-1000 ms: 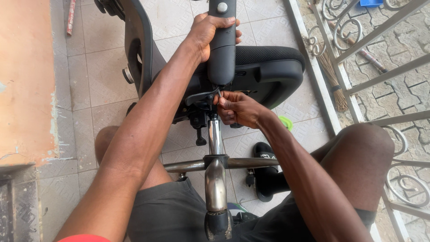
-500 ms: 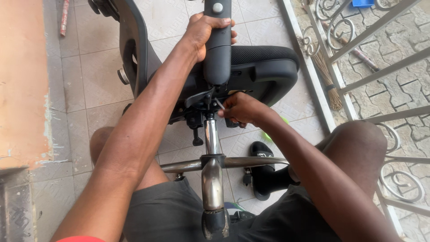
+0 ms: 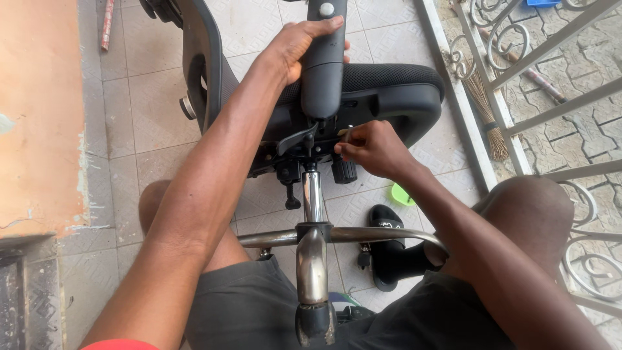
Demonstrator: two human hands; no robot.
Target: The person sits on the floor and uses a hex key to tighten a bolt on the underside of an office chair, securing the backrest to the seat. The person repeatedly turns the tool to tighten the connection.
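A black office chair [image 3: 389,97] lies on its side across my lap, its chrome base [image 3: 313,259] and gas column pointing toward me. My left hand [image 3: 295,42] grips the black armrest [image 3: 322,61] from the left side. My right hand [image 3: 369,149] pinches a small metal tool or bolt [image 3: 347,134] against the black mechanism [image 3: 298,152] under the seat, next to a black knob [image 3: 344,172]. A lever sticks out of the mechanism just left of my fingers.
I sit on a tiled floor [image 3: 149,129] with knees apart. An orange wall [image 3: 35,110] is at left. A metal railing [image 3: 518,71] with scrollwork and a straw broom [image 3: 483,110] stand at right. A black sandal [image 3: 392,249] and a green lid [image 3: 402,194] lie between my legs.
My right hand shifted slightly right along the mechanism, fingers now pinched on the small metal piece. My left hand kept its hold on the armrest.
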